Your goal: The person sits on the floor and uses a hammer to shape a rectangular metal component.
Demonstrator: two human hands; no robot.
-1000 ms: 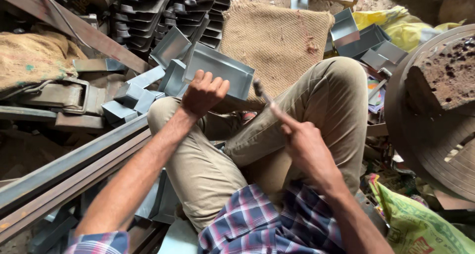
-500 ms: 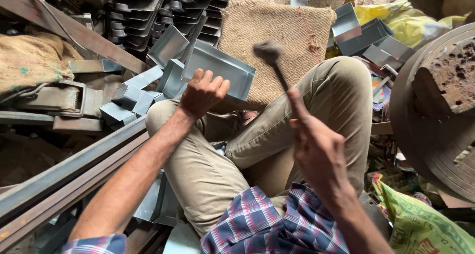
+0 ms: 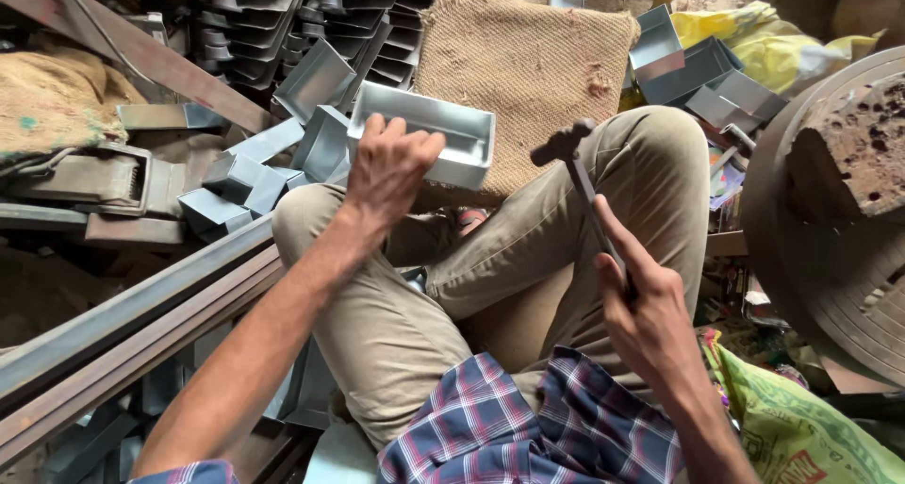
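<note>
My left hand [image 3: 388, 166] grips the near wall of a grey sheet-metal box [image 3: 441, 133], holding it tilted above my left knee with its open side facing me. My right hand [image 3: 644, 300] is closed around the handle of a small hammer [image 3: 575, 168], whose dark head is raised just right of the box, over my right thigh. I sit cross-legged in khaki trousers and a checked shirt.
More grey metal boxes [image 3: 699, 74] lie at the back right and several [image 3: 247, 175] at the left. A burlap mat [image 3: 528, 69] lies ahead. Steel rails [image 3: 123, 324] run along my left. A large rusty round block [image 3: 830, 211] stands at the right, a green sack [image 3: 801, 427] below it.
The hammer swung up from a low strike beside the box to a raised position. My left hand has shifted its grip and tilted the box more toward me.
</note>
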